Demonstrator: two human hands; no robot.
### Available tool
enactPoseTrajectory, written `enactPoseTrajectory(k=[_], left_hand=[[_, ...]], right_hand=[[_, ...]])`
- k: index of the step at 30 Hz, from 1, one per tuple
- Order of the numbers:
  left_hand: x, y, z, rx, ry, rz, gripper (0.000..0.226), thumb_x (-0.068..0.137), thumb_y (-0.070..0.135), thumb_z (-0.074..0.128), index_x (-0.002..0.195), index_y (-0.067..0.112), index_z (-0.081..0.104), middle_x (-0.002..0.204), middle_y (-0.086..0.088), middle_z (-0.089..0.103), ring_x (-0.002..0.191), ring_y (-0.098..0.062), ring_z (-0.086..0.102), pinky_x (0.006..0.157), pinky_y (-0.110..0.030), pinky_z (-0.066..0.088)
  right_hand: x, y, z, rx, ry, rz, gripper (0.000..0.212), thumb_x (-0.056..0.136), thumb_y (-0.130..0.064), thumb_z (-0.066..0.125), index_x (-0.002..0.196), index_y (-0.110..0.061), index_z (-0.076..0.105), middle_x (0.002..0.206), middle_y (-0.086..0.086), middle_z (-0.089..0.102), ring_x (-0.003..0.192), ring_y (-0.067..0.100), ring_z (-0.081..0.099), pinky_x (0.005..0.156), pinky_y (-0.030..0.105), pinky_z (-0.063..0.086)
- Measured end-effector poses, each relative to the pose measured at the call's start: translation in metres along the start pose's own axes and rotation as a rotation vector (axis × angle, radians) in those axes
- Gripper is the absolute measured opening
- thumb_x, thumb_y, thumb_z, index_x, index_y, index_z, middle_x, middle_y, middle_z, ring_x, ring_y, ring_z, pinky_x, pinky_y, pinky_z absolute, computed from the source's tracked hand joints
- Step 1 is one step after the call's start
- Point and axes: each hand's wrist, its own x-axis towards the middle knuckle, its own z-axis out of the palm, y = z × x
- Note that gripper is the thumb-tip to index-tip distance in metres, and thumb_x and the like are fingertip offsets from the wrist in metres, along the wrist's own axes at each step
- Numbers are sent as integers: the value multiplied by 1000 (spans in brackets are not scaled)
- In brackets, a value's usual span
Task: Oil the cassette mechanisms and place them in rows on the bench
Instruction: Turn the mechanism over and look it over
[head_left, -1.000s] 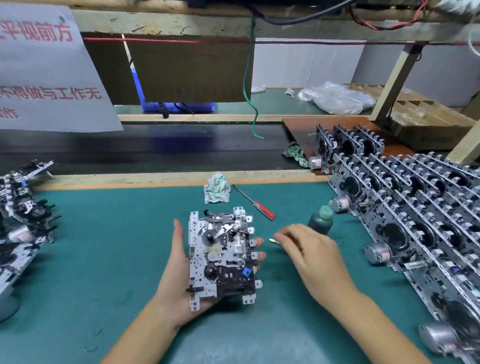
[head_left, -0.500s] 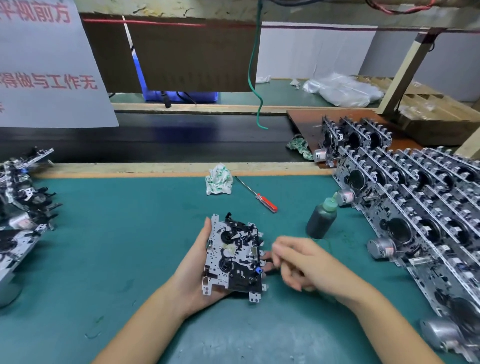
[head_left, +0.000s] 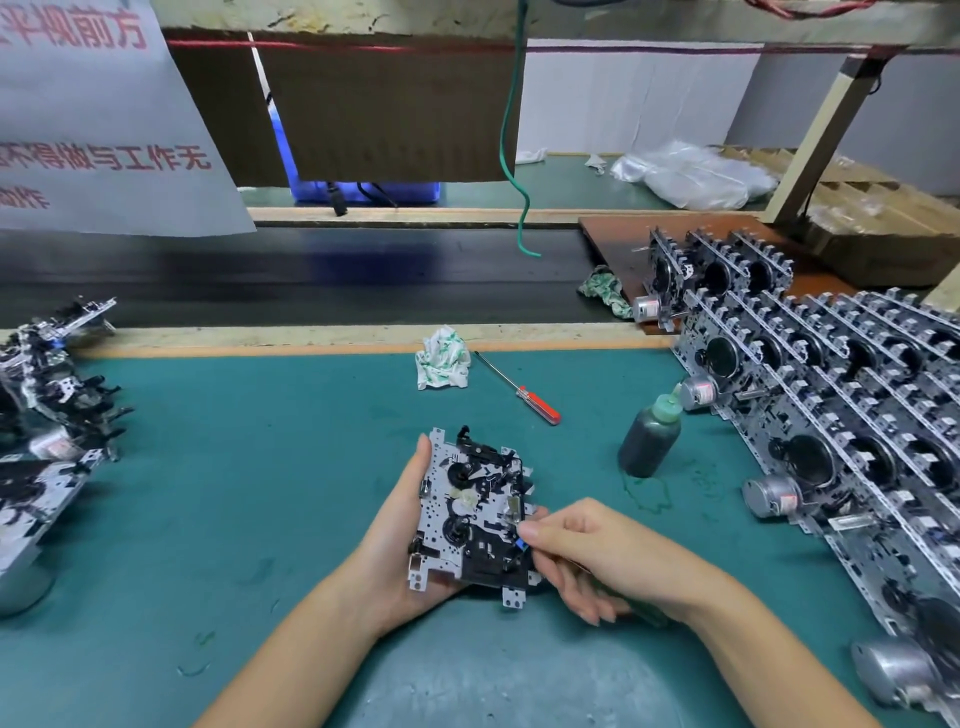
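the finished cassette mechanisms stand on edge in tight rows along the right of the green bench mat, likely to save room. the oil bottle stands within reach. the left hand cradles one mechanism face up, fingers curled round its edges, while the right hand pinches a thin tool at its side, apparently an oil applicator

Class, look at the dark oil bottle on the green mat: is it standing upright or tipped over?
Upright. The oil bottle stands on its base on the mat, green cap on top, leaning slightly towards the rows of mechanisms.
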Motion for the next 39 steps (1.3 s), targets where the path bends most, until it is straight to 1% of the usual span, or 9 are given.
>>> enactPoseTrajectory(k=[5,9,16,26,29,31,33,36,39], left_hand=[[0,0,2,-5,21,19,79,79,70,39,105,4,72,117,-26,63,103,-36,65,81,-41,55],[3,-2,2,-6,42,31,76,83,70,37,101,5,74,115,-23,65,99,-35,67,83,-44,51],[4,-2,3,9,45,35,73,84,69,38,95,8,76,112,-20,68,97,-34,68,83,-44,48],[-2,-1,5,-35,18,9,75,86,67,36,98,4,75,117,-21,66,98,-34,68,83,-44,48],[-6,0,7,-128,-11,30,77,86,64,37,105,-2,71,120,-26,62,101,-41,65,85,-46,50],[-10,2,8,-209,-2,43,82,88,64,38,119,-9,60,121,-35,56,105,-52,58,95,-52,43],[-15,3,9,-272,-3,36,84,88,64,40,126,-10,49,124,-40,51,109,-56,54,100,-53,38],[-16,3,9,-327,-29,37,87,87,66,40,128,-10,48,125,-40,50,110,-57,53,99,-55,38],[-13,0,5,-319,-36,39,98,80,75,38,119,-13,58,124,-38,52,111,-55,54,99,-56,37]], right_hand=[[-1,-2,-1,-73,16,-6,54,100,-37,38,50,-17,42,30,-4,37,27,8,26,35,19,21],[-2,-6,-1,-89,22,-8,58,102,-32,35,47,-12,36,28,-2,29,27,8,21,46,8,35],[0,-5,-5,-124,-33,9,58,100,-38,37,48,-12,31,33,-6,21,29,9,18,39,23,17],[0,2,-6,-91,-33,-58,61,99,-43,38,42,-20,35,30,-3,24,29,11,18,37,20,19],[-1,10,-8,46,158,-145,57,98,-40,38,45,-22,42,29,-2,30,28,11,25,42,19,24],[-1,15,-12,30,365,-210,45,98,-35,40,57,-19,51,33,0,41,30,12,34,43,21,29],[-1,20,-14,-162,600,-260,37,99,-29,42,68,-17,58,43,1,53,38,13,46,46,24,37],[0,23,-11,-615,830,-289,25,96,-31,47,80,-22,64,63,-10,60,65,12,57,66,31,44],[1,19,-10,-611,1163,-445,10,90,-29,62,87,-20,59,75,-5,55,74,16,51,66,33,41]])
